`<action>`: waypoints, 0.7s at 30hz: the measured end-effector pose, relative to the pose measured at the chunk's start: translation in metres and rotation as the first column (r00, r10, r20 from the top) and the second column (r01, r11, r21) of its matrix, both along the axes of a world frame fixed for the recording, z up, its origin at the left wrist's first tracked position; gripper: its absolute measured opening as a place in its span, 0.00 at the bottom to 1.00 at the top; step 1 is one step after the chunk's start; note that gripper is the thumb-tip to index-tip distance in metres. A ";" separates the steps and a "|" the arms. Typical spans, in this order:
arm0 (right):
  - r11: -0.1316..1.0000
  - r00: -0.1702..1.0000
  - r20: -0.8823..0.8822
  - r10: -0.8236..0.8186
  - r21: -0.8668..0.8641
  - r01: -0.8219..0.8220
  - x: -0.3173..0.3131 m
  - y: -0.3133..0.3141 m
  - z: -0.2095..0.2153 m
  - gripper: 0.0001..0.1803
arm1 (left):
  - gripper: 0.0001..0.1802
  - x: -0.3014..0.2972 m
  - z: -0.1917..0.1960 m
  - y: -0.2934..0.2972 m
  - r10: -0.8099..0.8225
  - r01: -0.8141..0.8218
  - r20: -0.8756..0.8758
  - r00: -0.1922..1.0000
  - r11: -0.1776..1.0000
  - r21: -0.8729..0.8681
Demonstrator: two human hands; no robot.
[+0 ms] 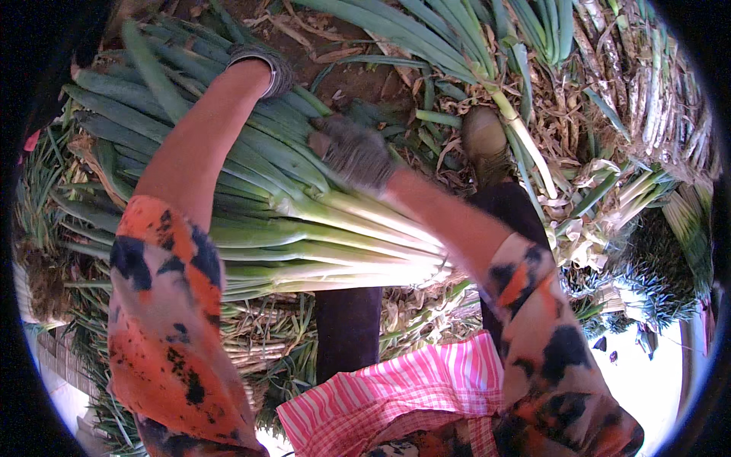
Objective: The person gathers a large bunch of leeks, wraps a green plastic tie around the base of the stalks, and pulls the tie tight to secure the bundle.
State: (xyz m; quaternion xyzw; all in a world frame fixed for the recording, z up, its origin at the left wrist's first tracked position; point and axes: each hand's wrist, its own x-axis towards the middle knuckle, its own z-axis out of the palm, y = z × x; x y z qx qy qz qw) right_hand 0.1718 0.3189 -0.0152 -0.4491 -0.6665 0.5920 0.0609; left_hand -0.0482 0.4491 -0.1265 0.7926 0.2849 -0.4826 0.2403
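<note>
A broad heap of long green onions (pixel 282 255) lies across my lap, with the white stems and roots to the right and the thick green leaves fanned to the left. My left hand (pixel 265 70), in a grey glove, reaches over the far edge of the leaves; its fingers are hidden. My right hand (pixel 354 152), also gloved, is at the far side of the heap, just beyond where stems turn to leaves. Motion blurs its fingers, and I cannot tell whether they grip a leaf.
Loose green onions (pixel 521 141) lie at the far right beside a stack of untrimmed stalks (pixel 655 84). Dry husks cover the ground near my shoe (pixel 484 135). More stalks (pixel 259 331) lie under the heap. A pink striped apron (pixel 411 373) covers my lap.
</note>
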 end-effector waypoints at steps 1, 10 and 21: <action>1.000 0.997 0.081 0.010 0.008 -0.011 0.012 0.017 -0.009 0.15 | 0.21 0.025 0.016 0.012 -0.044 0.043 -0.046 0.998 0.999 -0.009; 0.755 0.734 0.667 -0.129 0.546 -0.364 0.038 0.075 -0.057 0.29 | 0.21 0.048 0.080 0.005 0.101 -0.093 -0.055 0.993 0.986 0.139; 0.993 0.983 0.178 -0.040 -0.106 0.060 0.004 0.108 -0.065 0.13 | 0.21 0.053 0.089 0.004 0.188 -0.183 -0.018 0.982 0.970 0.157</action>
